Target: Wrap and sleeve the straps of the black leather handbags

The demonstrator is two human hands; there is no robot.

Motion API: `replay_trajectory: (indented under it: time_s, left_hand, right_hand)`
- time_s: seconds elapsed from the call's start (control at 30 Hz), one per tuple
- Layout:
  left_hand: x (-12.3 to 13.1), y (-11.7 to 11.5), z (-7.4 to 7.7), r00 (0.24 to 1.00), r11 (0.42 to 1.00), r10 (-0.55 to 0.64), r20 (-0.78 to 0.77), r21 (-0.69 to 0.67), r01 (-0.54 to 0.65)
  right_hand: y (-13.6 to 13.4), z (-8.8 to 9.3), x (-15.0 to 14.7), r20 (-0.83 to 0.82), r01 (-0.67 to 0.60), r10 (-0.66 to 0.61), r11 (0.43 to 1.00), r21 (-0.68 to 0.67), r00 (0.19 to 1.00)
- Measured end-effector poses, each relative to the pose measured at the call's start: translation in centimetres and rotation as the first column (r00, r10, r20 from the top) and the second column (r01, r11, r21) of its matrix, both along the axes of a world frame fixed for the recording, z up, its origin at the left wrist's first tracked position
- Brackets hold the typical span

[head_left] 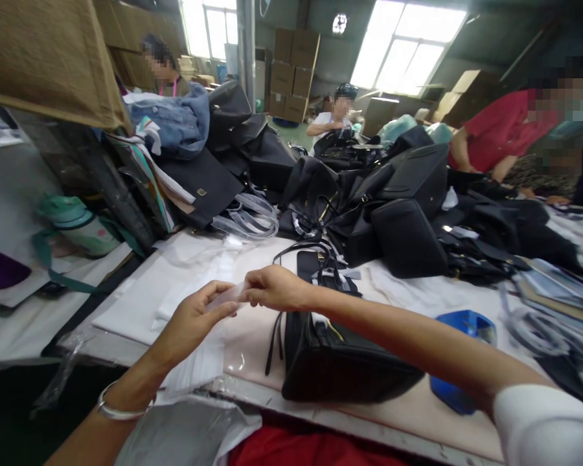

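The left hand (187,321) and right hand (273,288) pinch 1 translucent plastic piece (227,296) between them, left of the near black handbag (350,370); pulling 2 ways could tear it, a loose pinch drop it.

The translucent strip (222,297) looks like thin, smooth plastic; the bracelet (117,412) is polished, silvery metal. The black handbag (350,369) has smooth, leather-like sides with a soft sheen. The blue holder (451,392) resembles hard, glossy plastic, the denim bundle (175,120) matt cloth, the stacked cartons (282,77) dull cardboard.
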State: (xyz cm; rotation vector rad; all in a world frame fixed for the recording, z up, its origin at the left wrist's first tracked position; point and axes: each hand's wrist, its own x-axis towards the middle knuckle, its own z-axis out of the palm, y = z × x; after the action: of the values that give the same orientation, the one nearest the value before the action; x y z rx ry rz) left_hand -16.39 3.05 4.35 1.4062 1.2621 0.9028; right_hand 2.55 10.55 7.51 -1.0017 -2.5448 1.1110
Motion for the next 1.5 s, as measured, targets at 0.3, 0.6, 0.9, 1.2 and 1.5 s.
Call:
replay_trajectory:
  time_s: [0.3,0.6,0.9,1.2,1.5]
  left_hand:
    - [0.8,-0.5,-6.4,0.968,0.952,-0.073,0.239,-0.271,0.139]
    - [0.1,-0.4,-8.0,0.962,0.945,0.086,0.258,-0.328,0.003]
    - [-1.3,-0.1,-8.1,0.948,0.944,0.170,0.268,-0.322,-0.078]
    - [-1.8,0.3,-7.7,0.937,0.941,0.220,0.272,-0.313,-0.130]
    - [-2.9,-0.1,-7.5,0.944,0.940,0.244,0.220,-0.291,-0.176]
  right_hand:
    - [0.7,-4.5,0.1,0.401,-0.314,0.375,0.926,-0.211,0.836]
    - [3.6,-8.8,0.9,0.698,-0.788,0.516,0.606,0.112,0.496]
    - [5.8,-6.6,1.9,0.600,-0.621,0.412,0.762,0.186,0.686]
    - [6.7,-5.7,3.4,0.543,-0.464,0.377,0.885,0.026,0.750]
    - [5.9,-4.3,3.2,0.308,-0.367,0.316,0.922,0.123,0.898]
